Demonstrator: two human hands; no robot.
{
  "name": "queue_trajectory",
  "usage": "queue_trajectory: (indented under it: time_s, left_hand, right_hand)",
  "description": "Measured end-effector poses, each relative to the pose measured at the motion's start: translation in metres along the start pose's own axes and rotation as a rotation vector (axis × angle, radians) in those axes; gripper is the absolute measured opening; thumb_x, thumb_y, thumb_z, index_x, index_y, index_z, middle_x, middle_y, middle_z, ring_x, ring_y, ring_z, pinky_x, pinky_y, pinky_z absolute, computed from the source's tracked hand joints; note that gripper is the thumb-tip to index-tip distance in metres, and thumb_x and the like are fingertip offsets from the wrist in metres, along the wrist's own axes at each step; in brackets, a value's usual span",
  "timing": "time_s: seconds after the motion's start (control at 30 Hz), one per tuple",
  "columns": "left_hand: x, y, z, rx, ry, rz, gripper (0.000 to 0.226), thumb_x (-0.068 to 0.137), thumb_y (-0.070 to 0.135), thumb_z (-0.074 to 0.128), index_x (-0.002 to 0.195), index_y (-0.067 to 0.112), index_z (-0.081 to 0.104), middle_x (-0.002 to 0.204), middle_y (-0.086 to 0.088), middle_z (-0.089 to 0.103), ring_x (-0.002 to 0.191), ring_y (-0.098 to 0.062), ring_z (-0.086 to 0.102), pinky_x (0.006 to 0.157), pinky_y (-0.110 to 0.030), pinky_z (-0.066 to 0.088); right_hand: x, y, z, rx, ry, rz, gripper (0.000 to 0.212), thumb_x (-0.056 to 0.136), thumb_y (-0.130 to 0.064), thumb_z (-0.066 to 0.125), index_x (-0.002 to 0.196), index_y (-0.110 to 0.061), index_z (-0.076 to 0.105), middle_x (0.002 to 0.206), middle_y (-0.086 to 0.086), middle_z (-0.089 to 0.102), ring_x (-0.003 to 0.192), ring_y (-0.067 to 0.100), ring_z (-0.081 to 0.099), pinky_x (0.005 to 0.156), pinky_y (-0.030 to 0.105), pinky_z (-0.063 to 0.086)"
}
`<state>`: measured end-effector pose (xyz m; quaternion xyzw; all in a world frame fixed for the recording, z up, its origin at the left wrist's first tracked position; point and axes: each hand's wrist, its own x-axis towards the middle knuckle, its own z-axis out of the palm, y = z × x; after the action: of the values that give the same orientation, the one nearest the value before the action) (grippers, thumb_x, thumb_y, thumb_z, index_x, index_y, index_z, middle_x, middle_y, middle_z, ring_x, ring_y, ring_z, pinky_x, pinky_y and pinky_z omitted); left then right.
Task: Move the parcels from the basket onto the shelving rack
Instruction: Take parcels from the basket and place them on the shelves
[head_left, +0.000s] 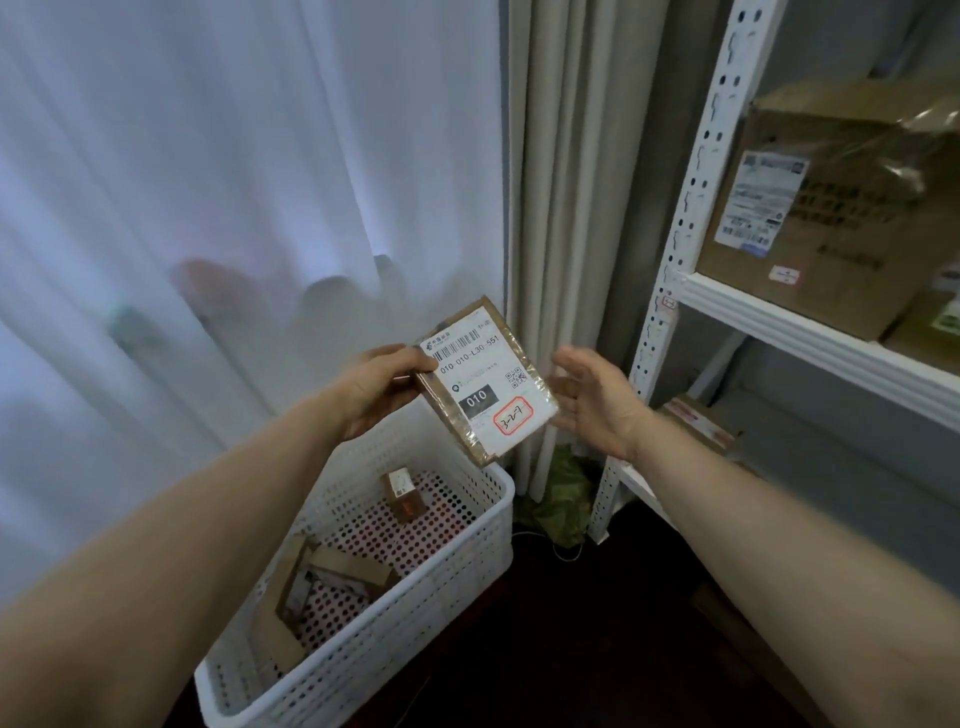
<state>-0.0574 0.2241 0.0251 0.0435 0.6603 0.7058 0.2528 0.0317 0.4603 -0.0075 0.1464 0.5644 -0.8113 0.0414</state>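
My left hand (376, 387) grips a small flat cardboard parcel (485, 379) by its left edge, holding it tilted in the air above the basket. Its white shipping label shows a barcode, "010" and a red-framed handwritten sticker. My right hand (597, 397) hovers just right of the parcel, fingers straight, palm turned toward it; I cannot tell whether it touches. Below stands the white perforated basket (457, 566) with several small cardboard parcels (402, 496) inside. The white shelving rack (675, 244) stands at the right.
A large taped carton (836, 218) sits on the rack's upper shelf, and a smaller box (701, 423) lies on the shelf below. Sheer white curtains (249, 182) and beige drapes (576, 208) hang behind. A green bag (563, 493) lies on the dark floor by the rack post.
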Motion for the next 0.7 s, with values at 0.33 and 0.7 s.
queue_trajectory:
  time_s: [0.33,0.7]
  left_hand:
    - [0.019,-0.012,0.108,0.269,-0.449,-0.092,0.042,0.072,0.012,0.069,0.113,0.003,0.063,0.105,-0.008,0.072,0.095,-0.017,0.068,0.086,-0.024,0.055]
    - [-0.042,-0.098,0.211,0.496,-0.848,-0.182,0.028,0.081,0.006,0.068,0.108,0.014,0.066,0.097,-0.01,0.074,0.096,-0.028,0.068,0.095,-0.045,0.05]
  right_hand:
    - [-0.079,-0.005,-0.059,-0.084,0.309,-0.062,0.068,0.074,-0.028,0.077,0.135,-0.021,0.047,0.113,0.011,0.068,0.094,0.02,0.062,0.081,0.034,0.049]
    - [-0.229,0.084,-0.075,0.108,0.734,0.001,0.052,0.079,-0.001,0.067,0.125,-0.02,0.055,0.106,0.011,0.069,0.1,0.028,0.063,0.087,0.046,0.054]
